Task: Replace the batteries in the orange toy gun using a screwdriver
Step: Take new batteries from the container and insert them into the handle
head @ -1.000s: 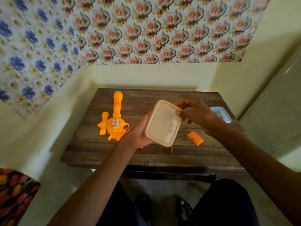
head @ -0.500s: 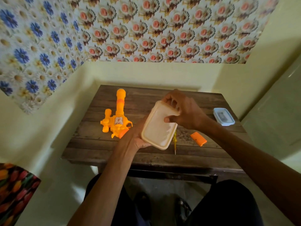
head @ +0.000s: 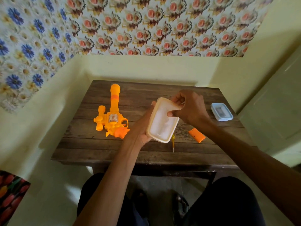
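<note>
Fingers point(head: 178, 100) of the right hand point(head: 190, 108) pinch the cream box point(head: 162, 123); the left hand point(head: 142, 132) grips its side above the table point(head: 146, 154).

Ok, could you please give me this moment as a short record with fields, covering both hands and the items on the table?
left hand: grips the cream container from its left side, above the table
right hand: fingers curled over the container's far rim, thumb on its face
toy gun: lies on the table left of the hands, untouched
orange cover piece: loose on the table, right of the container
screwdriver: on the table, partly hidden by the container
blue-lidded box: far right of the table
container contents: cannot tell
</note>
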